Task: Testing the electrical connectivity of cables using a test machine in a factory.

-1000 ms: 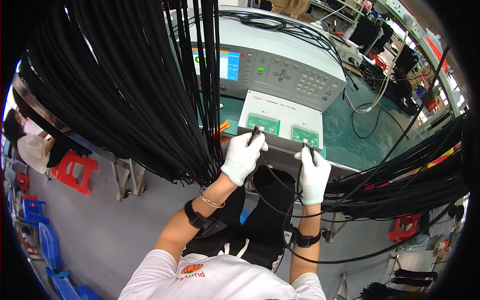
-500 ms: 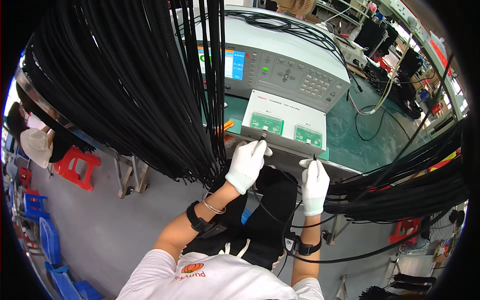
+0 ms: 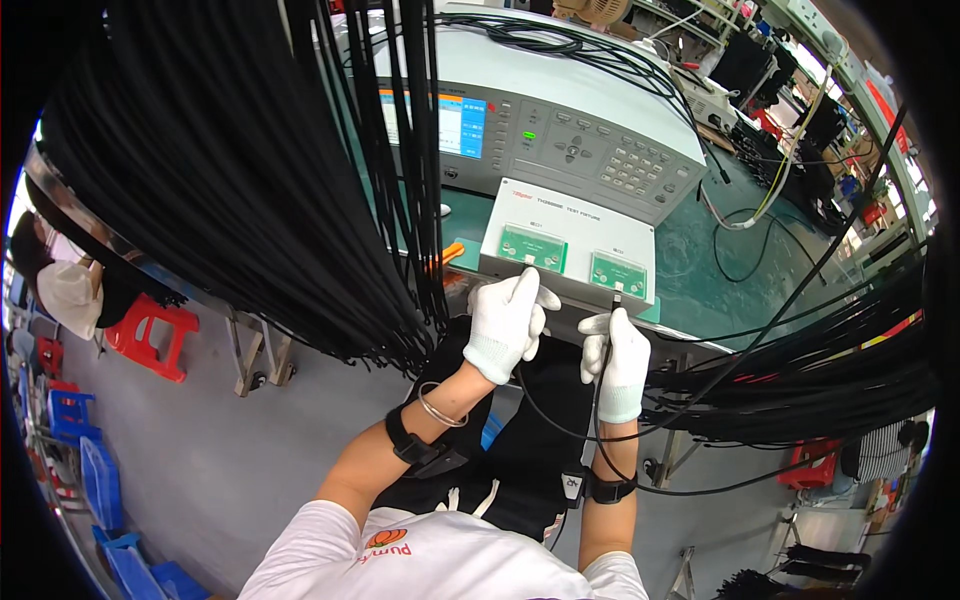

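Observation:
Both hands wear white gloves and work at the front of a white test fixture (image 3: 570, 222) with two green socket boards. My left hand (image 3: 508, 315) is closed just below the left board (image 3: 532, 250); its fingers cover the cable end they pinch. My right hand (image 3: 618, 350) grips a black cable by its plug (image 3: 617, 301), which points up against the right board's (image 3: 620, 270) front socket. Whether the plug is fully seated, I cannot tell. From the hands a black cable (image 3: 545, 422) loops down over my lap and off to the right.
A grey tester (image 3: 590, 150) with a lit screen stands behind the fixture, coiled black cables (image 3: 560, 45) on top. Thick bundles of black cables hang at left (image 3: 230, 200) and right (image 3: 800, 375). An orange-handled tool (image 3: 447, 255) lies on the green bench. A red stool (image 3: 153, 335) stands at left.
My right hand has brought its plug up to the right socket. My left hand has shifted slightly right and up against the fixture. The large green result on the tester's screen has gone.

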Motion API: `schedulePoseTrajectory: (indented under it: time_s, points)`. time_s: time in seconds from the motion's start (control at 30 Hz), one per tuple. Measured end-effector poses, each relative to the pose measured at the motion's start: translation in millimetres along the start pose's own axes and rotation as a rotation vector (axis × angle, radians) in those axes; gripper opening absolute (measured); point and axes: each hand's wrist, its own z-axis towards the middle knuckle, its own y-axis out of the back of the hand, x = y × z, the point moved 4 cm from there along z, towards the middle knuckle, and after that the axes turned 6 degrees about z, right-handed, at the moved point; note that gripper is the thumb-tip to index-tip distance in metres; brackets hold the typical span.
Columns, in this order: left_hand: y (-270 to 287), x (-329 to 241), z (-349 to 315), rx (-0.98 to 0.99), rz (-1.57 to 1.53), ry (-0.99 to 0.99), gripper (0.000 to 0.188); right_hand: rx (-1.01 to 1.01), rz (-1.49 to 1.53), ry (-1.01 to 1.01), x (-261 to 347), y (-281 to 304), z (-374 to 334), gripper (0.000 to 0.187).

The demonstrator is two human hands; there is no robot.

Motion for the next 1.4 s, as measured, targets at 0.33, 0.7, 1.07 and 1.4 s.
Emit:
schedulePoseTrajectory:
  time_s: [0.33, 0.7, 1.07, 1.4]
  points:
    - [0, -4, 1, 0.012, 0.033, -0.020, 0.046, -0.024, 0.129, -0.029, -5, -3, 5, 0.052]
    - [11, -9, -31, -0.226, 0.735, -0.500, 0.035, -0.061, 0.181, -0.002, -5, -10, 10, 0.050]
    - [-61, 69, -86, 0.761, 1.396, -0.939, 0.083, -0.586, -0.689, 1.549, 208, 42, -138, 0.033]
    - [-80, 75, -77, 0.786, 1.290, -0.886, 0.075, -0.689, -1.696, 1.493, 365, -13, -52, 0.075]
